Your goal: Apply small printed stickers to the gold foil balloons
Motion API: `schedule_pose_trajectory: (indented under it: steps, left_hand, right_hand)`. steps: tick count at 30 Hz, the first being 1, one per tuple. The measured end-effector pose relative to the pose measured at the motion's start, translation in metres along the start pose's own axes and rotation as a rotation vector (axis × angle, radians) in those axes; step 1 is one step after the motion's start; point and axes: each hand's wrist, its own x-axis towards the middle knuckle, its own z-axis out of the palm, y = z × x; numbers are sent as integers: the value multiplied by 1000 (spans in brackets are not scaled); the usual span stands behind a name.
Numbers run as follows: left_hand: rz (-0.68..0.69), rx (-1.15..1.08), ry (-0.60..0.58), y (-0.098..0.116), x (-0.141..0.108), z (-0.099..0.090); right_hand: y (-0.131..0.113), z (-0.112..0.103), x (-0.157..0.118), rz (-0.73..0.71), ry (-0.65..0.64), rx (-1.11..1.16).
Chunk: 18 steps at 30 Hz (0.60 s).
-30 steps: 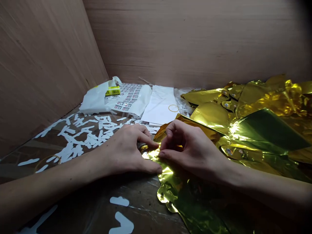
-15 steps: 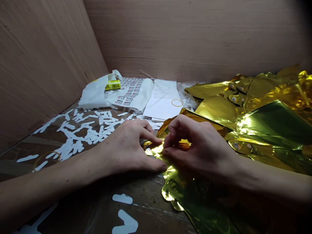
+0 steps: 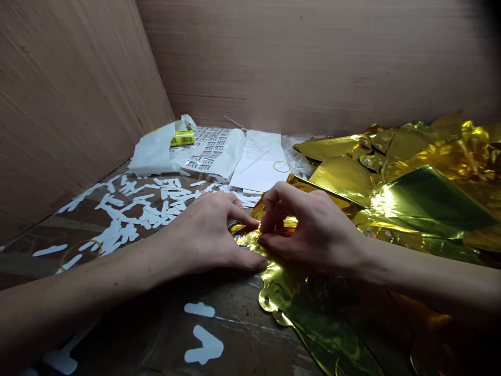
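Observation:
A shiny gold foil piece (image 3: 313,313) lies in front of me, with layered edges and small rounded tabs on its left side. My left hand (image 3: 215,230) rests at its left edge, thumb and forefinger apart and touching the foil on either side of a crinkled spot. Over that same spot, my right hand (image 3: 301,224) is closed in a pinch on the foil's edge. The exact point between its fingertips is partly hidden.
White paper strips (image 3: 117,224) are scattered at left, near a rubber band (image 3: 80,256). Behind stand a white bag (image 3: 152,149), a label sheet (image 3: 213,151) and white paper (image 3: 260,162). More gold foil (image 3: 430,198) is heaped right, before a wooden wall (image 3: 293,62).
The view has shifted slightly. Both hands stay at the same spot on the foil, and the right hand's pinch has moved slightly left.

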Motion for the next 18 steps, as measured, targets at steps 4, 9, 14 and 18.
schedule_pose_trajectory:
  steps: [4,9,14,18]
  left_hand:
    - [3,3,-6,1,-2,0]
    - [57,15,37,0,-3,4]
    - [75,7,49,1,-3,4]
    - [74,46,46,1,-3,1]
  right_hand:
    - [-3,-3,1,37,-31,11]
    - [3,-5,10,65,-67,3]
    - [8,-8,22,158,-122,-19]
    - [9,-7,32,197,-140,-72]
